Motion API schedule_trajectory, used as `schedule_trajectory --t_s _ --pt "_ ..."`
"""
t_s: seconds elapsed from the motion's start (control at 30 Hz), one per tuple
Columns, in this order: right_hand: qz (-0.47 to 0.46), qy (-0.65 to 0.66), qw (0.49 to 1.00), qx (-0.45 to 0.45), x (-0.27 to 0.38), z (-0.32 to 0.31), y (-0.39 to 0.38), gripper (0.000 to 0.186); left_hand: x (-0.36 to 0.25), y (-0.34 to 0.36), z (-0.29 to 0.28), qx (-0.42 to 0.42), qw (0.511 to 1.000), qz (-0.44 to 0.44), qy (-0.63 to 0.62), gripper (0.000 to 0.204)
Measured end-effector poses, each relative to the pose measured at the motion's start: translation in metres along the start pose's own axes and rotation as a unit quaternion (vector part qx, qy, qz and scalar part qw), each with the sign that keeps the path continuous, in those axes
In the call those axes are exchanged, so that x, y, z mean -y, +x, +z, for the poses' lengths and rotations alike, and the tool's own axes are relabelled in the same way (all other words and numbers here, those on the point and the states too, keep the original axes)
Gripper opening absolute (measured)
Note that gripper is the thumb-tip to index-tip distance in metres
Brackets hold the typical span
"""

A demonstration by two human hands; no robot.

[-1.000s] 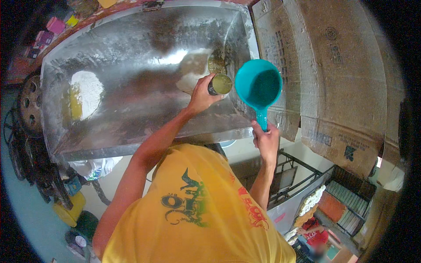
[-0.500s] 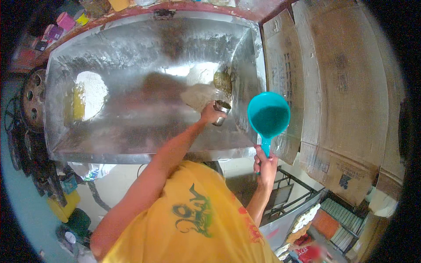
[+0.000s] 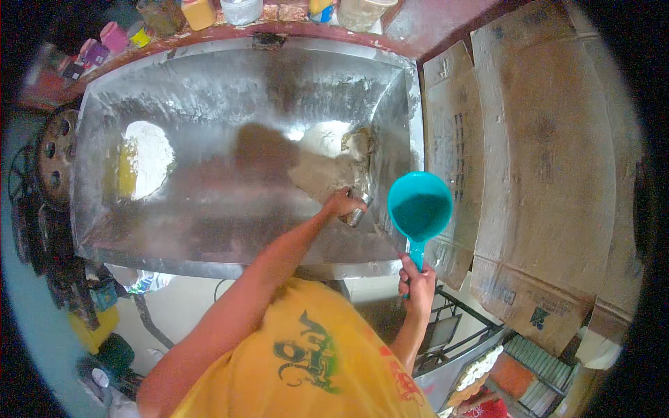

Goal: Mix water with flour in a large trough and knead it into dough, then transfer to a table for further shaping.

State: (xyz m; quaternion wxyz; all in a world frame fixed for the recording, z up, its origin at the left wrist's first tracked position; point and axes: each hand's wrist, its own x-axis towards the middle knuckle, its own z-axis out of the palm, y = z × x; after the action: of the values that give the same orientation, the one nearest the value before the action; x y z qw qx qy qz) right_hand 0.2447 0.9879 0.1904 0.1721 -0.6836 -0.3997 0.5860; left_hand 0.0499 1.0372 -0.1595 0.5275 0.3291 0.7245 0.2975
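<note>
A shiny metal cup is in my left hand, whose fingers wrap around it. The cup leans over inside the right end of a large metal trough. Close beyond it lies a heap of pale flour, with a brownish patch against the right wall. My right hand grips the handle of a teal plastic dipper, held over the trough's right rim with its bowl facing up. Whether the dipper holds anything is hard to tell in its shadow.
At the trough's left end sits a second mound of white flour beside something yellow. Tubs and jars, including a white tub, line the far ledge. Flattened cardboard covers the right side. A dark pulley wheel stands left.
The cup has tipped from nearly upright to leaning. The brownish patch by the right wall looks paler and more spread. The whole view has shifted, so both hands sit lower in it.
</note>
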Motion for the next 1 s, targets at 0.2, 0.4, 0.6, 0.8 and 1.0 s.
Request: schedule_trajectory --t_s 0.2,0.4,0.6,0.8,1.0 --pt "-0.003 0.035 0.999 -0.004 -0.005 -0.009 -0.004 0.024 -0.045 -0.048 -0.013 0.115 0.976 -0.04 -0.182 0.073" --pt "-0.013 0.045 0.999 0.014 0.006 -0.006 0.001 0.024 -0.027 -0.037 0.0 0.155 0.945 -0.024 -0.287 0.066" --pt "-0.027 0.106 0.992 -0.059 -0.009 -0.005 0.011 0.018 -0.046 -0.042 -0.005 0.178 0.969 -0.008 -0.171 0.066" --pt "-0.037 0.102 0.994 0.009 -0.006 0.006 0.023 0.018 -0.002 -0.001 0.06 0.053 0.982 -0.058 -0.174 0.095" --pt "-0.025 0.106 0.993 0.046 -0.012 -0.023 0.007 0.018 -0.024 -0.068 0.056 -0.01 0.999 0.037 -0.01 0.086"
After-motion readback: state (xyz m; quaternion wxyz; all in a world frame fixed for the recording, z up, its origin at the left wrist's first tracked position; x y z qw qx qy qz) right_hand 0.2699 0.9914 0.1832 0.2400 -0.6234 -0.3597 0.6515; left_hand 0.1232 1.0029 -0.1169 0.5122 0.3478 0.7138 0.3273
